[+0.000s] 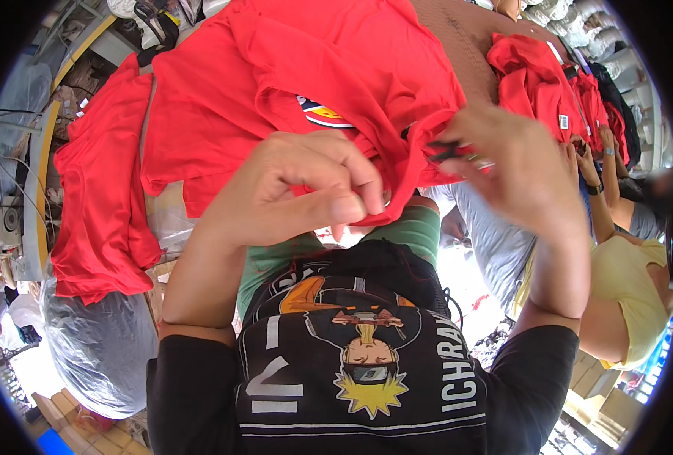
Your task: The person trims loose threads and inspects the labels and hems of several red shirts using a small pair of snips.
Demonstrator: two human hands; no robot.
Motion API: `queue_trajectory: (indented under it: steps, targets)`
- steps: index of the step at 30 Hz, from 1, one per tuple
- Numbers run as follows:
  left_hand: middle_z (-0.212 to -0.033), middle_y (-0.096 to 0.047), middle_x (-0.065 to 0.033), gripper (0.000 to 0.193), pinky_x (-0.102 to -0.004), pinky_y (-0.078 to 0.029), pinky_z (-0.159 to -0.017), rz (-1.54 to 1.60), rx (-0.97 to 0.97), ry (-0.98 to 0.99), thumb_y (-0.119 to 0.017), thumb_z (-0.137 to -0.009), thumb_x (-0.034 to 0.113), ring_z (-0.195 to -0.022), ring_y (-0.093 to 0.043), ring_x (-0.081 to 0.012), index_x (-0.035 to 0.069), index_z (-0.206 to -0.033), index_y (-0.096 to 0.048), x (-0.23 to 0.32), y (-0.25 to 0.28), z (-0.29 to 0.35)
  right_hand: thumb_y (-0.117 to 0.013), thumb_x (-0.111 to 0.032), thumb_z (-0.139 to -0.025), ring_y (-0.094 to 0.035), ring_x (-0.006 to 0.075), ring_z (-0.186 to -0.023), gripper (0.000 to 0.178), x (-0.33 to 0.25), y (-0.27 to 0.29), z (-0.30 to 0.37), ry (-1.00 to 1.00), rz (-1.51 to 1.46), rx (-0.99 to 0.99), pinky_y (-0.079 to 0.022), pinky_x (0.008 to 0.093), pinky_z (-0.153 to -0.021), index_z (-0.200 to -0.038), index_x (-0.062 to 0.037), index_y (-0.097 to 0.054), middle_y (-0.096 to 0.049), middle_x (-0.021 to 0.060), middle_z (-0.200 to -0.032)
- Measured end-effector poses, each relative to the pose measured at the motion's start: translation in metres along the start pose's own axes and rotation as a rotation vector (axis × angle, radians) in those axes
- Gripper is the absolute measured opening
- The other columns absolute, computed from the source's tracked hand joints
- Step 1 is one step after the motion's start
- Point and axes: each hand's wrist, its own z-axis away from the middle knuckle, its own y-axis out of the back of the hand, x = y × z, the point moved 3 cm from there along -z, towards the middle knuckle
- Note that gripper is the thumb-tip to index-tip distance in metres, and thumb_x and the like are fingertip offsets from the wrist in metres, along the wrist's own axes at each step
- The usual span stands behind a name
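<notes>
A red garment (352,45) with a small round printed badge lies spread before me, its near edge hanging over my lap. My left hand (298,178) is closed, thumb and fingers pinching the garment's hem near its lower edge. To the right of that hem is my right hand (511,167), smeared by motion. Its fingers are curled around small black thread snips (446,150), whose tip points toward the raised red edge. The blades are too blurred to tell whether they are apart.
Another red garment (105,189) drapes at the left over a plastic-wrapped bundle (97,345). More red garments (537,83) lie on the brown table (465,45) at the right, where a co-worker in a yellow top (628,303) handles them. A grey plastic bag (492,235) stands beside my leg.
</notes>
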Motion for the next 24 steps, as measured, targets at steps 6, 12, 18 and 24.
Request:
queue_trajectory:
  steps: [6, 12, 18, 24]
  targets:
    - [-0.092, -0.068, -0.0107, 0.035, -0.0337, -0.05, -0.078, -0.367, 0.0, 0.543, -0.074, -0.08, 0.033, -0.087, -0.065, -0.021, 0.001, -0.09, -0.065, -0.031, -0.025, 0.011, -0.074, -0.011, -0.081, -0.058, 0.0089, -0.071, 0.027, 0.074, 0.06, 0.051, -0.485, -0.51, -0.032, -0.047, 0.0224, -0.058, -0.102, -0.0018, -0.062, -0.056, 0.0017, -0.086]
    - [-0.084, -0.063, -0.0108, 0.029, -0.041, -0.049, -0.073, -0.743, -0.095, 0.483, -0.072, -0.08, 0.026, -0.084, -0.063, -0.0314, 0.004, -0.093, -0.06, -0.076, -0.05, 0.018, -0.08, -0.015, -0.073, -0.058, 0.0147, -0.082, 0.04, 0.032, -0.05, -0.003, 0.11, -0.664, -0.195, -0.047, 0.0289, -0.07, -0.108, -0.0041, -0.065, -0.062, 0.007, -0.097]
    - [-0.086, -0.061, -0.007, 0.025, -0.0319, -0.05, -0.072, -0.856, 0.636, 0.039, -0.068, -0.065, -0.004, -0.081, -0.062, -0.0234, 0.005, -0.085, -0.057, -0.024, 0.0, -0.005, -0.069, 0.003, -0.083, -0.058, 0.0069, -0.085, 0.02, 0.035, -0.069, -0.001, -0.202, -1.062, 0.177, -0.048, 0.0232, -0.077, -0.101, -0.0009, -0.063, -0.064, 0.0001, -0.092]
    - [-0.095, -0.062, -0.0093, 0.032, -0.0307, -0.051, -0.073, -0.552, 0.386, -0.058, -0.08, -0.073, 0.016, -0.084, -0.063, -0.0244, 0.005, -0.089, -0.055, -0.035, -0.042, -0.005, -0.061, 0.011, -0.084, -0.061, 0.0112, -0.098, 0.023, 0.041, -0.08, 0.0, -0.194, -0.99, 0.77, -0.048, 0.0239, -0.086, -0.104, 0.0001, -0.057, -0.063, 0.0062, -0.104]
